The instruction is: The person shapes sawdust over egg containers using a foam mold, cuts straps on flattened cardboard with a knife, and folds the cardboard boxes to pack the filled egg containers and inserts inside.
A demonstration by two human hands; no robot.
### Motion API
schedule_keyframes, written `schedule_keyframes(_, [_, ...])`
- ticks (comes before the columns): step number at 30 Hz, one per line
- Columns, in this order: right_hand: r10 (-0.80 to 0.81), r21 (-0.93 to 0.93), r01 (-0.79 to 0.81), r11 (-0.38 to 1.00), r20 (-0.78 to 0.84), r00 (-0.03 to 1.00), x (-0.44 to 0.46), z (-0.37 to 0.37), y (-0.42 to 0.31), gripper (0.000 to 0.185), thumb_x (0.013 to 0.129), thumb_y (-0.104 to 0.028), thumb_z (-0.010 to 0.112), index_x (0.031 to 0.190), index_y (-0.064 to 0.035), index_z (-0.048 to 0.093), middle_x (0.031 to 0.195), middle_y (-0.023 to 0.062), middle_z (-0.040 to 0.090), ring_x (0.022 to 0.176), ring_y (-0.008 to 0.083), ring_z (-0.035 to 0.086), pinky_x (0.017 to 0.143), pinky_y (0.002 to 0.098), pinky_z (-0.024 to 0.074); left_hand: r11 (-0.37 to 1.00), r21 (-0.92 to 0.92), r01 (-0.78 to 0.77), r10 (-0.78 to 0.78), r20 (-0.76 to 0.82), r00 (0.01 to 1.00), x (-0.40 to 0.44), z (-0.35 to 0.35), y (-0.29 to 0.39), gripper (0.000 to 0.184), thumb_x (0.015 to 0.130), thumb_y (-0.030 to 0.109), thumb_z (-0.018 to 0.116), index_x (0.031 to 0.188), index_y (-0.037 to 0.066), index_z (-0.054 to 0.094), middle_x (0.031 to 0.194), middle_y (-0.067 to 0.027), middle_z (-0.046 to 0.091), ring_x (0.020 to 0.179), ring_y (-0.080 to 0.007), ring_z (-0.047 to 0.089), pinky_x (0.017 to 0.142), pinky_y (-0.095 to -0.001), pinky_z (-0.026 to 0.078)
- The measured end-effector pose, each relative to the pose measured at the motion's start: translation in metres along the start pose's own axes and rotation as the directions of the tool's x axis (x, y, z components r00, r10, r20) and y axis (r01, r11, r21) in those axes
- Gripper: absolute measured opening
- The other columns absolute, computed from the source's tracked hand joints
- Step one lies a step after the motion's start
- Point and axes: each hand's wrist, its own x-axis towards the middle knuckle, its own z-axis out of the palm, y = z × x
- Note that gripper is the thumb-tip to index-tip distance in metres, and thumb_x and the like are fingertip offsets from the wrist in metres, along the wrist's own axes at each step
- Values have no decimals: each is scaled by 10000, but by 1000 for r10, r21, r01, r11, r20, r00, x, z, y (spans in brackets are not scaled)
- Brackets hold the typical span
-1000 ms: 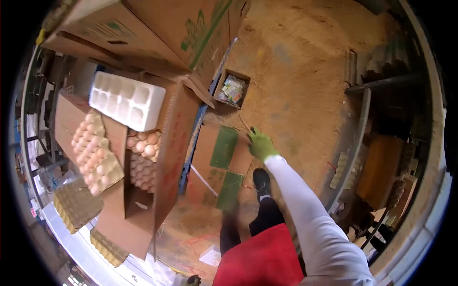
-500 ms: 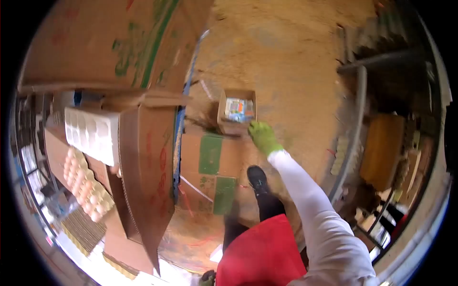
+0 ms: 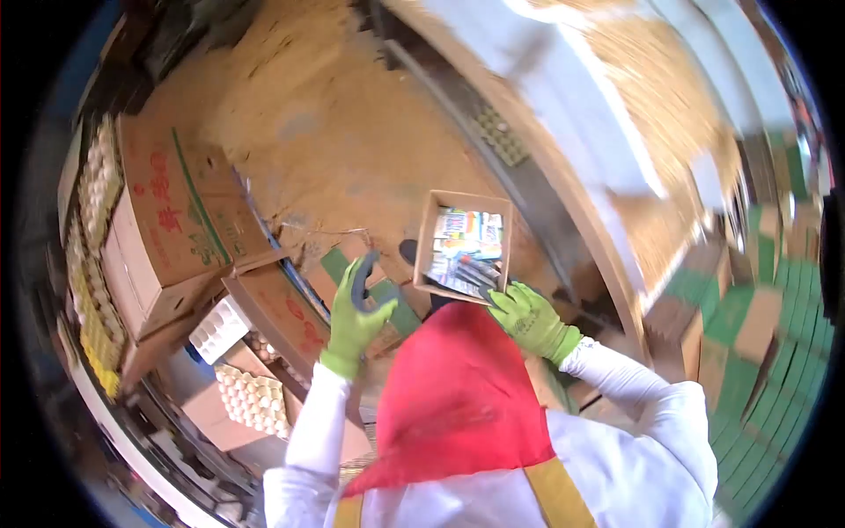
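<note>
A small cardboard box (image 3: 466,201) is held up in front of my red apron (image 3: 458,396). Inside lie colourful printed packets (image 3: 469,226) and several grey and white pieces too blurred to name. My right hand (image 3: 531,323), in a green glove with dark palm, grips the box at its near right corner. To the left of the box, my left hand (image 3: 359,312), gloved alike, holds nothing; its thumb and fingers are spread, apart from the box.
At left stand a large printed carton (image 3: 167,202), an open carton (image 3: 277,304), a white egg tray (image 3: 218,330) and a tray of eggs (image 3: 251,400). A long ledge (image 3: 563,185) runs along the right. Green-and-brown cartons (image 3: 739,326) are stacked at far right.
The box has come up off the floor towards me in my right hand. My left hand has come into view, open. The view has turned, showing the right-hand stacks.
</note>
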Motion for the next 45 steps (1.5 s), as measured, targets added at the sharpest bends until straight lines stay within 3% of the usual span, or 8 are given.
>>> schedule_keyframes(4, [85, -42, -90, 995, -111, 990, -111, -90, -70, 337, 764, -117, 593, 1089, -56, 658, 1077, 66, 608, 927, 224, 591, 872, 366, 500, 737, -215, 640, -399, 627, 669, -22, 60, 62, 598, 930, 251, 625, 1430, 22, 389, 1220, -39, 608, 1006, -123, 568, 839, -277, 492])
schedule_keyframes(8, [398, 100, -387, 917, -143, 906, -242, -119, -173, 205, 780, -174, 602, 963, -94, 649, 1186, 93, 613, 943, 239, 603, 861, 360, 514, 706, -148, 693, -239, 871, 429, -99, 115, 115, 566, 986, 364, 534, 1441, 71, 368, 1269, -47, 548, 1066, -162, 574, 898, -322, 514])
schedule_keyframes(15, [949, 378, -886, 268, 54, 311, -404, -196, -304, 298, 720, -207, 707, 1007, -130, 689, 1161, 104, 640, 1023, 287, 612, 865, 387, 505, 777, 138, 615, -179, 984, 6, -147, 237, 171, 560, 997, 471, 428, 1386, 68, 440, 1315, -108, 548, 1149, -256, 562, 962, -412, 464])
schedule_keyframes(19, [993, 266, -964, 26, -121, -7, -485, -235, -331, 172, 781, -189, 662, 931, -105, 663, 1064, 99, 656, 960, 300, 625, 874, 418, 484, 922, 132, 364, -210, 960, 185, -180, 285, 195, 429, 968, 299, 530, 1313, 45, 513, 1233, -75, 597, 1087, -195, 567, 867, -316, 469])
schedule_keyframes(26, [773, -102, -960, -262, -617, -145, -571, -210, -229, 168, 800, -169, 640, 937, -76, 614, 1057, 99, 596, 1000, 296, 572, 862, 411, 465, 962, 81, 260, -140, 967, 215, -204, 359, 215, 380, 957, 210, 507, 1306, 65, 535, 1217, -57, 614, 1079, -168, 577, 889, -312, 444])
schedule_keyframes(34, [828, 103, -909, -404, -382, -411, -664, -60, -4, 112, 810, -161, 600, 896, -102, 639, 941, 105, 606, 871, 293, 624, 715, 424, 494, 966, -216, 143, -35, 437, 899, -171, 401, 255, 368, 928, 326, 576, 1209, 89, 594, 1161, -73, 627, 1034, -203, 601, 849, -356, 470])
schedule_keyframes(38, [844, 508, -786, -351, -191, -501, -665, -83, -25, 203, 801, -148, 624, 982, -61, 653, 973, 145, 627, 935, 353, 615, 788, 438, 501, 986, -165, -3, 51, 288, 956, -125, 404, 273, 459, 921, 403, 557, 1269, 103, 558, 1227, -55, 590, 1133, -204, 548, 918, -383, 419])
schedule_keyframes(45, [719, 931, -271, -244, -15, -695, -658, -10, -66, 258, 895, -127, 585, 1138, -48, 618, 1127, 98, 622, 985, 243, 605, 865, 320, 486, 973, -202, 112, 42, 633, 773, -38, 455, 252, 616, 994, 540, 352, 1301, 32, 517, 1284, -108, 565, 1172, -228, 541, 1005, -390, 418])
